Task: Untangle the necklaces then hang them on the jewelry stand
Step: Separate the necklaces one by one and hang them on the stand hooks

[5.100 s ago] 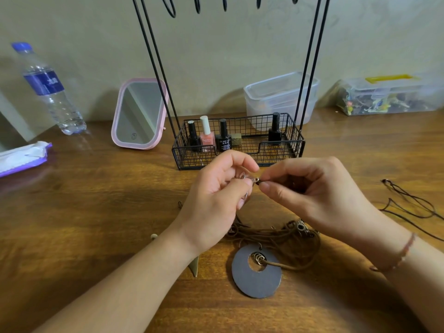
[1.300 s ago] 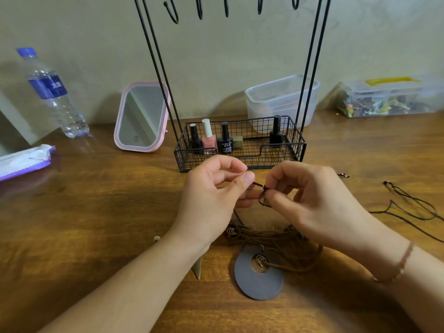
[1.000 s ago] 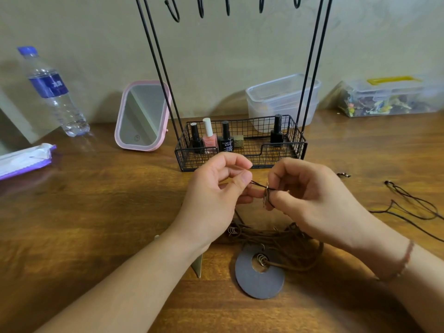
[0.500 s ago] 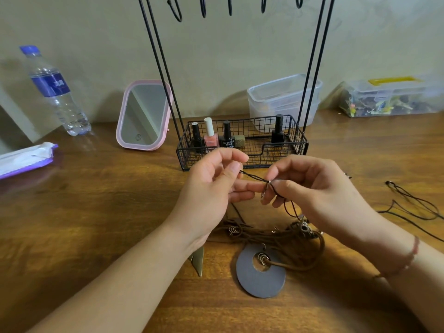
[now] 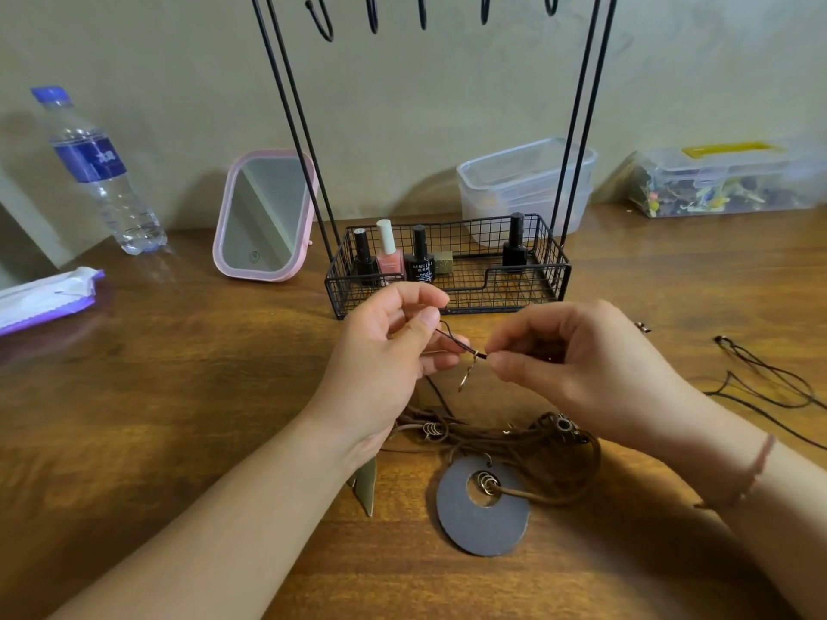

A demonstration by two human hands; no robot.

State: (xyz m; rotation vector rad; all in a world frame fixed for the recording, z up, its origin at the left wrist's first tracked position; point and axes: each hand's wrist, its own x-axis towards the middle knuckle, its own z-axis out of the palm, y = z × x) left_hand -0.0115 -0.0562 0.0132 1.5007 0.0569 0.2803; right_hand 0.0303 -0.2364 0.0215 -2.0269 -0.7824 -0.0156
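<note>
Above the table, my left hand (image 5: 394, 351) and my right hand (image 5: 577, 364) pinch a thin dark necklace cord (image 5: 454, 341) stretched between their fingertips. A small metal ring (image 5: 467, 380) dangles from the cord near my right fingertips. Below the hands lies a tangle of brown cords (image 5: 514, 445) with a round grey disc pendant (image 5: 483, 507). A thin black cord necklace (image 5: 769, 387) lies loose at the right. The black wire jewelry stand (image 5: 447, 270) rises behind my hands, with bare hooks (image 5: 373, 15) at the top of the frame.
The stand's basket holds several nail polish bottles (image 5: 389, 257). A pink mirror (image 5: 264, 217) and a water bottle (image 5: 98, 172) stand at the back left, with a wipes pack (image 5: 44, 297) at the left edge. Clear plastic boxes (image 5: 523, 181) and a filled box (image 5: 725, 181) line the wall.
My hands have drawn slightly apart, stretching the dark cord between them. The small metal ring now hangs free below my right fingertips.
</note>
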